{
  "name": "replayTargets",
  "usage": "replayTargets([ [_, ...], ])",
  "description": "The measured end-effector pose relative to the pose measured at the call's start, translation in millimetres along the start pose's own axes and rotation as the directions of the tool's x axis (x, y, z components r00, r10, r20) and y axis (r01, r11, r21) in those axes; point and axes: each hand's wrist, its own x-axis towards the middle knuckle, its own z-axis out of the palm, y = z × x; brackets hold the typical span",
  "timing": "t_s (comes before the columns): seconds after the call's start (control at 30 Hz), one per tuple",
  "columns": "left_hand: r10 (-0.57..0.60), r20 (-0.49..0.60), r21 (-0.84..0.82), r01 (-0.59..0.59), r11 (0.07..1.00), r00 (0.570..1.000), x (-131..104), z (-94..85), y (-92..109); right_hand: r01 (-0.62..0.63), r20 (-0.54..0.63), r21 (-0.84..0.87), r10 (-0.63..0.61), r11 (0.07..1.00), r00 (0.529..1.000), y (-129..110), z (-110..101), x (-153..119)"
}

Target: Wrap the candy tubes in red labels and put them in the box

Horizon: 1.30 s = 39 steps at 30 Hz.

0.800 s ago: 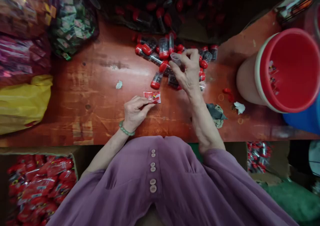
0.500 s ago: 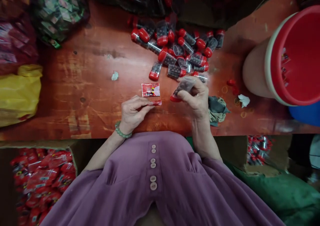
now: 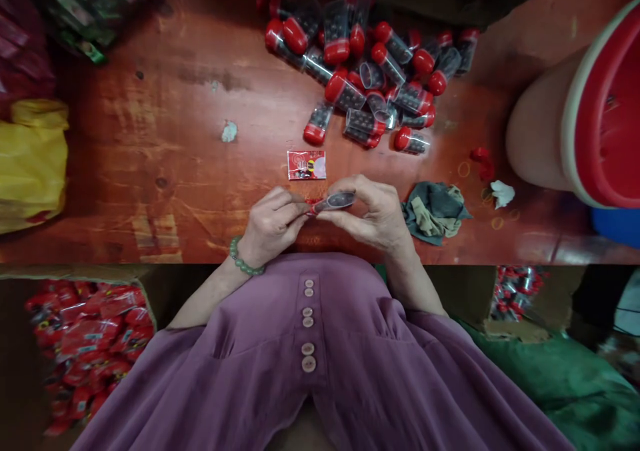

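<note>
Containers first: a heap of clear plastic tubes (image 3: 345, 92) with red caps, dark little balls inside, lies on the wooden table (image 3: 200, 191). Bottom left there's a cardboard box (image 3: 150, 294) packed with red packets (image 3: 95, 331), and the cardboard box on the right (image 3: 557, 298) has more red-and-clear stuff in it. The red tub (image 3: 595, 144) sits inside a pale bucket (image 3: 540, 131); can't make out its contents. Top left, a see-through bag (image 3: 97, 4) holds green packets.

Fingers: left hand (image 3: 275, 224) has thumb and index pinched tight on a small red piece (image 3: 313, 205), too covered to tell exactly what. Right hand (image 3: 377, 214) has its thumb and fingers around a clear tube (image 3: 341, 200), gripping it, one end right at the left fingertips. One flat red sachet (image 3: 307, 165) lies on the table just beyond both hands.
</note>
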Motion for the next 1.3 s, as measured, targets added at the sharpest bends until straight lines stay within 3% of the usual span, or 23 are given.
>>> replayTargets([
  [0.1,-0.120,0.018,-0.141,0.121,0.983,0.993,-3,1.8,-2,-0.096,-0.035,0.123,0.101,0.988,0.994,5,4,0],
  [0.23,-0.261,0.021,-0.287,0.256,0.923,0.965,-5,1.2,-4,-0.193,-0.199,0.240,0.242,0.952,0.949,15,2,-2],
  [0.37,-0.322,0.026,-0.353,0.310,0.883,0.946,-5,-0.1,-8,-0.209,-0.198,0.279,0.270,0.937,0.942,14,-5,-5],
  [0.5,-0.287,0.019,-0.348,0.275,0.896,0.958,-3,-0.7,-9,-0.206,-0.095,0.179,0.226,0.962,0.969,7,-9,-2],
  [0.7,-0.141,0.075,-0.206,0.154,0.966,0.987,-1,-2.7,-9,-0.108,0.121,-0.058,0.115,0.992,0.986,6,-8,4],
  [0.8,-0.086,0.070,-0.196,0.098,0.976,0.994,-2,-2.4,-9,-0.089,0.180,-0.054,0.097,0.995,0.979,6,-5,8],
  [0.9,-0.111,0.081,-0.245,0.127,0.961,0.991,-4,-2.2,-10,-0.147,0.173,0.042,0.138,0.988,0.975,7,-1,12],
  [1.1,-0.300,0.236,-0.411,0.375,0.831,0.924,-1,-7.0,-9,-0.341,0.273,0.176,0.287,0.923,0.918,14,2,14],
  [1.3,-0.426,0.386,-0.394,0.564,0.726,0.818,8,-9.6,-4,-0.433,0.384,0.230,0.327,0.872,0.863,23,2,10],
])
